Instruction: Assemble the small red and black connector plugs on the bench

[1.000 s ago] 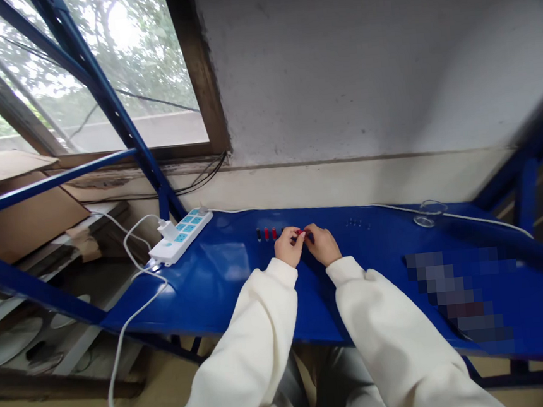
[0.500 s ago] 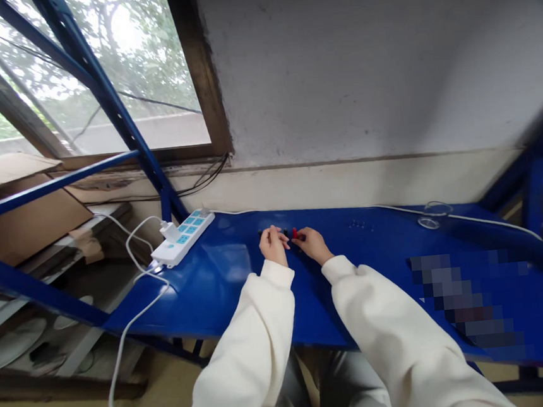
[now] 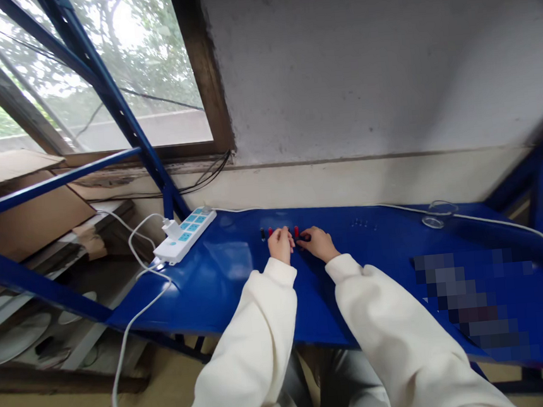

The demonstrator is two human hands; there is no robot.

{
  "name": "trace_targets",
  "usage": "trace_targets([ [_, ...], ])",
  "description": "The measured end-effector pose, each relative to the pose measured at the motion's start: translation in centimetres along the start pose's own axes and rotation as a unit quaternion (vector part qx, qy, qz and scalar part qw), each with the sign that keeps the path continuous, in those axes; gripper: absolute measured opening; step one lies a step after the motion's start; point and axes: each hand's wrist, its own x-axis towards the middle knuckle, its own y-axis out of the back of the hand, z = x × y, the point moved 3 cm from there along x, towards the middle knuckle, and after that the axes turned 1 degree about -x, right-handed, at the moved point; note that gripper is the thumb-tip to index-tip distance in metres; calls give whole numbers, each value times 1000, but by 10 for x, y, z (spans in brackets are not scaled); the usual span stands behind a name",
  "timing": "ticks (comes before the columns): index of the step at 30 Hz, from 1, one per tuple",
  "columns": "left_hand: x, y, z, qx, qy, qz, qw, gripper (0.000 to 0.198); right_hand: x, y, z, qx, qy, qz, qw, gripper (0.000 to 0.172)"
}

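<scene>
Small upright cylinders stand in a row on the blue table (image 3: 232, 295): a black cylinder (image 3: 263, 234) at the left end, a red cylinder (image 3: 270, 231) beside it, and another red cylinder (image 3: 297, 231) between my hands. My left hand (image 3: 281, 246) rests over the row with its fingers bent together, hiding part of it; what they hold is hidden. At the right-hand red cylinder, my right hand (image 3: 320, 243) has its fingertips pinched around something small and dark, too small to name.
Several tiny clear or metallic pieces (image 3: 363, 224) lie to the right. A clear round item (image 3: 433, 221) is farther right near a white cable. A white power strip (image 3: 184, 236) with a plug stands at the left. A pixelated patch (image 3: 470, 306) covers the table's right front.
My left hand has shifted slightly right, uncovering the black and red cylinders at the row's left end. My right hand stays beside the right-hand red cylinder. The view has moved slightly.
</scene>
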Motion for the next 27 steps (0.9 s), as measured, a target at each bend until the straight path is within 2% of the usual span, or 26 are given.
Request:
trace_targets([
  [2, 1, -4, -6, 120, -17, -56, 991, 31, -5, 5, 6, 7, 5, 8, 1000, 23],
  [5, 1, -7, -11, 295, -103, -64, 948, 35, -14, 13, 15, 39, 24, 46, 998, 18],
  [8, 0, -11, -15, 388, -152, -82, 905, 36, -21, 20, 19, 61, 34, 94, 993, 18],
  [11, -1, -12, -19, 418, -157, -101, 889, 33, -26, 22, 19, 69, 29, 120, 990, 20],
  [17, -1, -12, -21, 427, -165, -119, 881, 28, -27, 18, 18, 78, 35, 130, 988, 22],
  [27, -3, -12, -19, 422, -179, -111, 882, 28, -28, 17, 14, 83, 36, 96, 991, 22],
])
